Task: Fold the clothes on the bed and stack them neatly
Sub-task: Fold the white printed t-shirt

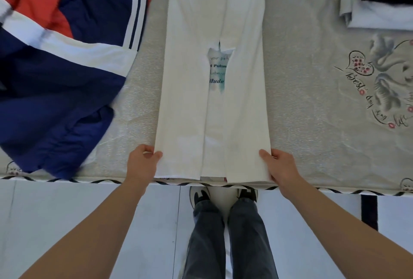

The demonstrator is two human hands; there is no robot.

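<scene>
A white T-shirt (185,100) lies lengthwise on the bed, both sides folded inward into a long narrow strip; blue print shows in the gap at its middle. My left hand (143,162) pinches the strip's near left corner, thumb on top of the cloth. At the near right corner my right hand (279,167) grips the cloth the same way. The strip's near end reaches the bed's front edge.
A heap of navy, white and orange clothes (55,66) covers the bed's left side. Folded garments, white and black (380,3), sit stacked at the far right. The grey printed bedsheet (312,100) lies bare between them. My legs stand on the floor below the bed's edge.
</scene>
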